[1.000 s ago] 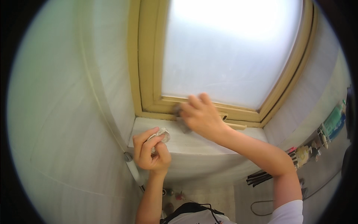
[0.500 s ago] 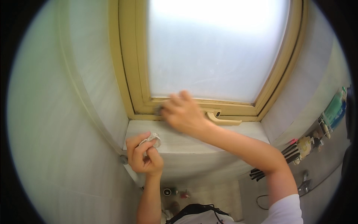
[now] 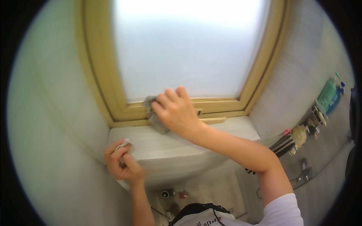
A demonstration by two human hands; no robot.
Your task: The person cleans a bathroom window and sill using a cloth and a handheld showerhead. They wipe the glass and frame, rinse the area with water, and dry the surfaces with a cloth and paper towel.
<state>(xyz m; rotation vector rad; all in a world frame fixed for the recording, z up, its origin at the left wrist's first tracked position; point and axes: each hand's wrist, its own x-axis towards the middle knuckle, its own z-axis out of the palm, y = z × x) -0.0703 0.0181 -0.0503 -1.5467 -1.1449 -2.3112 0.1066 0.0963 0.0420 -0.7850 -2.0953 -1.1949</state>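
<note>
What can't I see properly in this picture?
All in the head view:
Grey cloth: partly hidden by the right hand.
Pale crumpled wad: partly covered by the left hand; cloth or paper, I can't tell.
Window handle: one end hidden behind the right wrist.
Window: top cut off by the picture's upper edge.
Little things on the floor: too small to name.

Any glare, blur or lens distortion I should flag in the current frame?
Head view: the window pane washes out white toward the top; head view: the fisheye rim leaves black corners; head view: the left wall looks blurred, the right hand clearer.
</note>
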